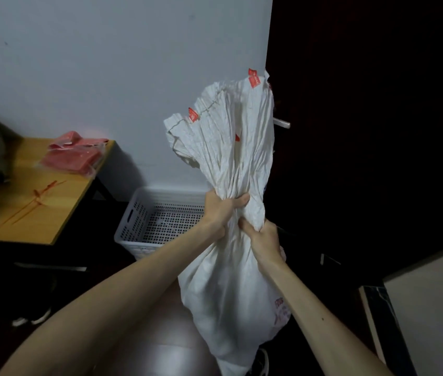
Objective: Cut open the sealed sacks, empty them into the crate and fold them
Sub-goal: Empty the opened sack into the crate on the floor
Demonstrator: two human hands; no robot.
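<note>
I am clenching both hands, left grip point(219, 210) and right grip point(262, 236), round the sack point(228, 280) neck; its stitched top is looking uncut; the crate point(144, 213) is lying empty, so I judge cutting, emptying and folding are all remaining.

Crate point(157, 218) right of table point(24, 213) (behind sack point(231, 280)).

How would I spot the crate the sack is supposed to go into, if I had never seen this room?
Start at the pale wall and follow it down to the floor. There, right of the wooden table and just behind the white sack, sits the crate. It is the only white plastic box here, with walls and floor punched full of small holes.
</note>
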